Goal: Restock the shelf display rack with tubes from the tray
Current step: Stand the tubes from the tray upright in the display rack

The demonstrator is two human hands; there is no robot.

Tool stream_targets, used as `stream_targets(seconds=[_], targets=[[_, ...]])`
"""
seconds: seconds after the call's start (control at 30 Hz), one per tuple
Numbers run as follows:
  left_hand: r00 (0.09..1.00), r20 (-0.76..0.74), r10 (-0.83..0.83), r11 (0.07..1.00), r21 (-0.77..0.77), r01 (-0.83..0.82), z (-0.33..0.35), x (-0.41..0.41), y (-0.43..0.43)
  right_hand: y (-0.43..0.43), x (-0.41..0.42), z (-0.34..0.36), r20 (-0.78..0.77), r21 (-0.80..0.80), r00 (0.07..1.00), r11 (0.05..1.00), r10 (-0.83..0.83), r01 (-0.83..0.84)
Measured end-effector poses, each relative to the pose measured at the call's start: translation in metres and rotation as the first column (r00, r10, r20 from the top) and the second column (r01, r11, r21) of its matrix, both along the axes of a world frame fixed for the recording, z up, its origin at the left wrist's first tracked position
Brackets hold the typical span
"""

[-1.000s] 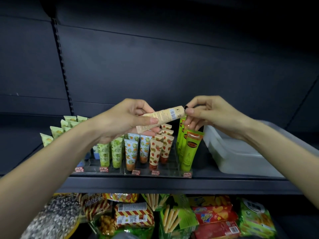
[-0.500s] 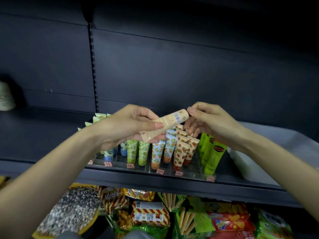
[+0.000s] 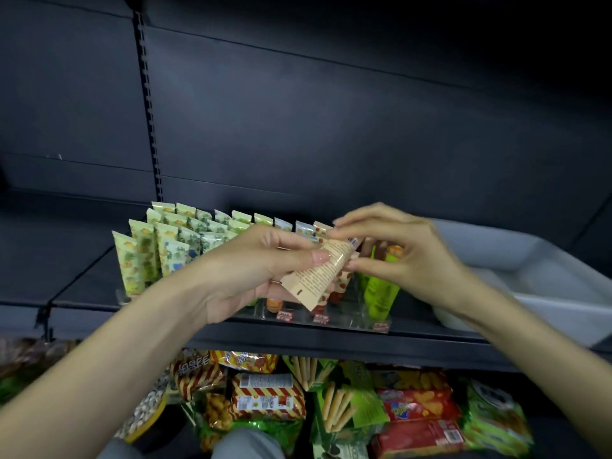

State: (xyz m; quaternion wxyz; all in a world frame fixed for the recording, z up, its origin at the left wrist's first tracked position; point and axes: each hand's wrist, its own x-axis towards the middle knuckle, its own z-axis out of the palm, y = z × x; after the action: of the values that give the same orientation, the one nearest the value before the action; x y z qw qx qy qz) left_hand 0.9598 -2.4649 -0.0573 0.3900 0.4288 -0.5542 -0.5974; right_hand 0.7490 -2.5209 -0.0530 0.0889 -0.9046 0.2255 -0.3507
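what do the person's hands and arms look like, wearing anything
Both are bare: no gloves on the left hand or right hand, no sleeves, watch or bracelet on the left forearm or right forearm in view. The left thumbnail is longish and looks unpainted.

Left hand gripping beige tube, right hand pinching its upper end; display rack behind

The upper end of the beige tube is hidden behind the blurred right hand, so contact there cannot be confirmed; its print is too small to read. The left hand covers the middle rows of the display rack; the tray is cut off by the right edge; the snack packets below are blurred and cropped at the bottom.
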Motion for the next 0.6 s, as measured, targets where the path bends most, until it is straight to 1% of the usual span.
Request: stream_targets(seconds=[0.17,0.23,0.3,0.37,0.4,0.43,0.5,0.53,0.6], targets=[[0.999,0.024,-0.029,1.0,0.001,0.029,-0.003,-0.002,0.003,-0.002,-0.007,-0.004,-0.091,-0.064,0.995,0.997,0.029,-0.034],[1.0,-0.004,-0.013,1.0,0.014,0.013,-0.003,-0.004,0.004,-0.002,-0.009,-0.01,-0.148,-0.11,0.989,0.994,-0.018,0.001],[0.999,-0.01,0.036,0.999,0.017,-0.036,-0.003,-0.005,0.006,0.0,-0.012,-0.016,-0.196,-0.105,0.977,0.993,-0.081,0.061],[0.996,-0.013,0.094,0.996,-0.008,-0.094,-0.006,-0.003,0.007,0.003,-0.014,-0.023,-0.201,-0.03,0.974,0.994,-0.108,0.104],[0.992,-0.02,0.122,0.992,-0.024,-0.123,-0.008,-0.002,0.008,0.004,-0.015,-0.026,-0.17,0.042,0.98,0.993,-0.102,0.111],[0.989,-0.022,0.149,0.988,-0.042,-0.15,-0.011,0.0,0.009,0.006,-0.015,-0.029,-0.102,0.152,0.991,0.984,-0.082,0.097],[0.981,-0.023,0.195,0.978,-0.076,-0.196,-0.02,0.002,0.011,0.009,-0.015,-0.034,0.081,0.373,0.995,0.928,-0.061,0.026],[0.977,-0.033,0.209,0.974,-0.084,-0.211,-0.025,0.003,0.012,0.01,-0.015,-0.036,0.154,0.438,0.986,0.899,-0.07,-0.005],[0.975,-0.052,0.217,0.971,-0.089,-0.221,-0.036,0.002,0.013,0.012,-0.014,-0.038,0.229,0.515,0.97,0.856,-0.082,-0.05]])
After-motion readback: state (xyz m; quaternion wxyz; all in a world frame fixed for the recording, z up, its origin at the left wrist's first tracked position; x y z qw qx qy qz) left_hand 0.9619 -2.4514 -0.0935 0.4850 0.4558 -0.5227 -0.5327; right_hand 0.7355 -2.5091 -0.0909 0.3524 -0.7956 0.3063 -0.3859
